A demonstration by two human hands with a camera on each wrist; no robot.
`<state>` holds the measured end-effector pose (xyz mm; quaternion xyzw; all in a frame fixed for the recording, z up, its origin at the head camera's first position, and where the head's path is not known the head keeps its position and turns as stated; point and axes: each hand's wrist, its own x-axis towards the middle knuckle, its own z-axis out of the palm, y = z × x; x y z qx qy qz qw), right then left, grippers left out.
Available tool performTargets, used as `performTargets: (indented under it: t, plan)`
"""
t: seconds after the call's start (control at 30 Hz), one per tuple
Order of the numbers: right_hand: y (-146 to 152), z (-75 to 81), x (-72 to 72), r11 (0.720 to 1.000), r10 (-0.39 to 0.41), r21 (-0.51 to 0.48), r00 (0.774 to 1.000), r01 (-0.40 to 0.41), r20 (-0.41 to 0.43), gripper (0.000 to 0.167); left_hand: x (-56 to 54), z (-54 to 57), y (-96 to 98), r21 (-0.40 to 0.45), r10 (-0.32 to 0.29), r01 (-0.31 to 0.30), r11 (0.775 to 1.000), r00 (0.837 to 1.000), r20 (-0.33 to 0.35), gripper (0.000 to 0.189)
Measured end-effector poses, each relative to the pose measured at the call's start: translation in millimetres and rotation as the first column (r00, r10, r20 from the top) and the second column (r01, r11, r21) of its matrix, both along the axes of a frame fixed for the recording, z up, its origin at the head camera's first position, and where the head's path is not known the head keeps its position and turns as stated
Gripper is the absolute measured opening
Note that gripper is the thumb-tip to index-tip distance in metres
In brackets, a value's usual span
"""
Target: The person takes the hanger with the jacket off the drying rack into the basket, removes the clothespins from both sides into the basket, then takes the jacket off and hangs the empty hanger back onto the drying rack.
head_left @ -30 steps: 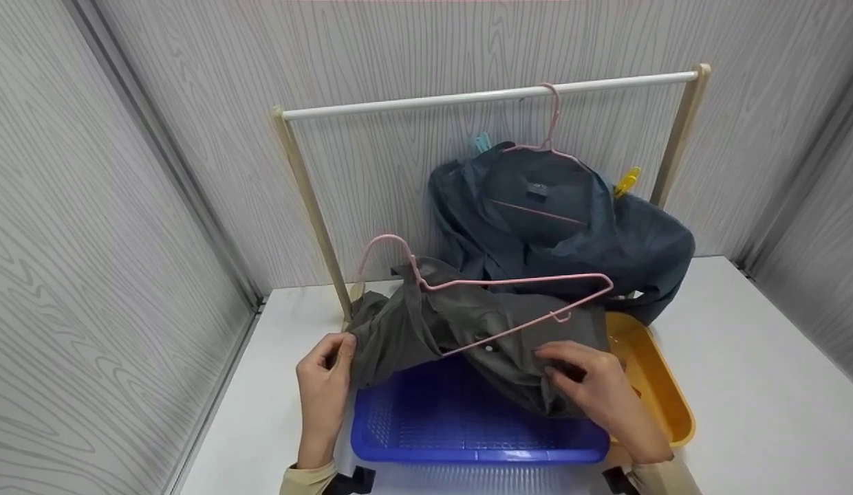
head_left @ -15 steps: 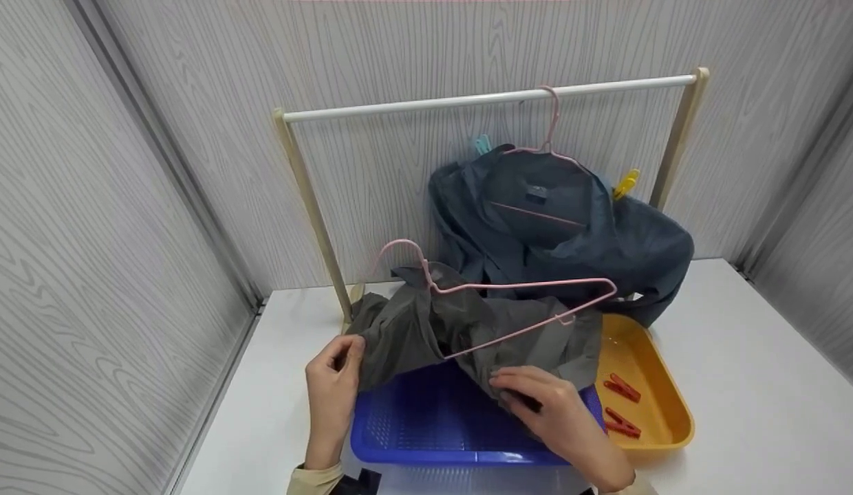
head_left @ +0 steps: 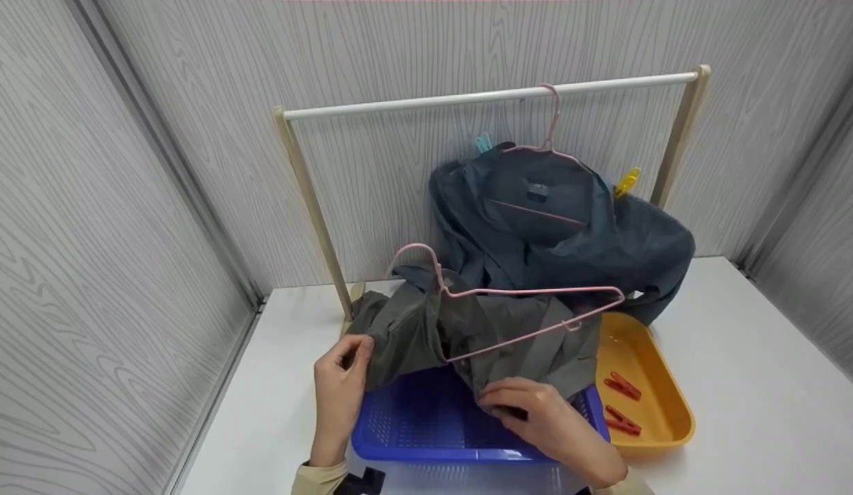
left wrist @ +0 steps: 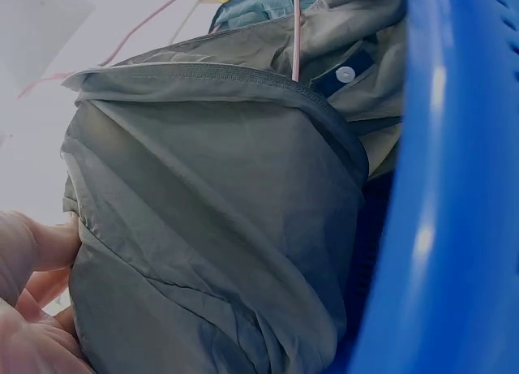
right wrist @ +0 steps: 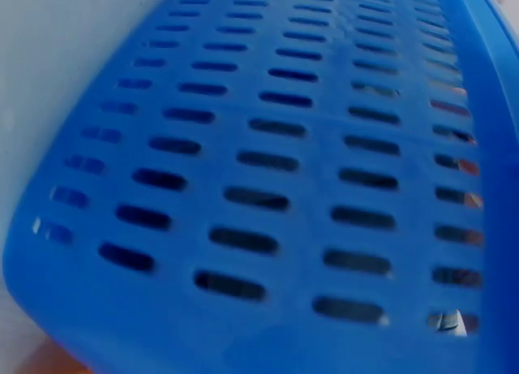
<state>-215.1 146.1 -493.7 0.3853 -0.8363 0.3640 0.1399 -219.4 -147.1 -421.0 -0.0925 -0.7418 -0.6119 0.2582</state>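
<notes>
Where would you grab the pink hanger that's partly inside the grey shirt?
Probably by the hook of the pink hanger, pinched from above: its thin curve shows clear above the grey shirt. The hanger's left part is hidden in the cloth, so gripping there would likely catch fabric too.

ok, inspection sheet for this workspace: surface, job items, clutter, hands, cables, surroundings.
Surface: white tabletop, under blue basket and yellow tray.
Job items: gray garment over the blue basket; pink hanger partly outside the fabric.
Clutter: two red clothespins in the yellow tray.
Hands: left hand and right hand each pinch the gray garment.
Cables: nothing seen.
Surroundings: rack with dark blue garment hung, teal clip, yellow clip; wood-grain wall behind.
</notes>
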Motion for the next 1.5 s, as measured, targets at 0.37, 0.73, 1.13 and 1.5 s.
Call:
performTargets:
  t: [0.37,0.73,1.13,1.5]
  plan:
    - [22.4,39.0,11.6,0.977,-0.128,-0.195,0.963,0.082,-0.238,0.058,2.6,-0.8,7.2,-0.137,-0.017,0.019,0.990,1.000,0.013,0.009]
    - [37.0,40.6,3.3,0.928,-0.348,-0.266,0.862,0.261,-0.369,0.064,3.0,-9.1,6.0,-0.211,-0.117,0.130,0.969,0.991,0.071,0.008]
    - [40.3,39.0,3.8,0.901,-0.412,-0.286,0.847,0.326,-0.335,0.062,-16.8,-37.3,5.5,-0.247,-0.093,0.066,0.967,0.991,-0.099,0.007]
    - [53.9,42.7,1.4,0.779,-0.616,-0.358,0.734,0.515,-0.286,0.053,-18.4,-34.8,11.2,-0.376,-0.075,0.000,0.927,0.980,-0.185,0.022]
